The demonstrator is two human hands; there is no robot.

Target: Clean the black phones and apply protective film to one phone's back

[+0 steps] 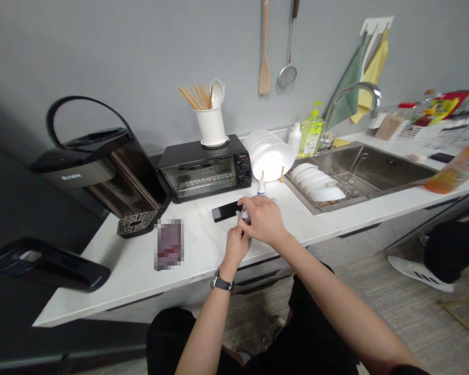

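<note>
Small whitish item [243,214] sits between the person's two hands, low over the front of the white surface [203,237], just beside the right end of a flat black object [224,211]. Its exact shape cannot be told, since the fingers cover most of it. The right hand [263,217] comes in from the right, palm down, its thumb and fingers bent and clamped on the item. The left hand [236,244], with a dark watch [222,282] on its wrist, is just below, close against the right; its fingers are largely hidden, so whether they grip or only touch the item cannot be told. Behind the right hand stands a small white bottle [261,188] with a blue band, partly covered by the knuckles. Farther back, a black toaster oven [203,148] carries a white holder [211,126] of chopsticks and a spoon. White plates [271,156] stand upright to its right, next to the sink [391,161], where white bowls [324,194] lean in a row. A blurred purplish patch [169,244] lies left of the hands.
</note>
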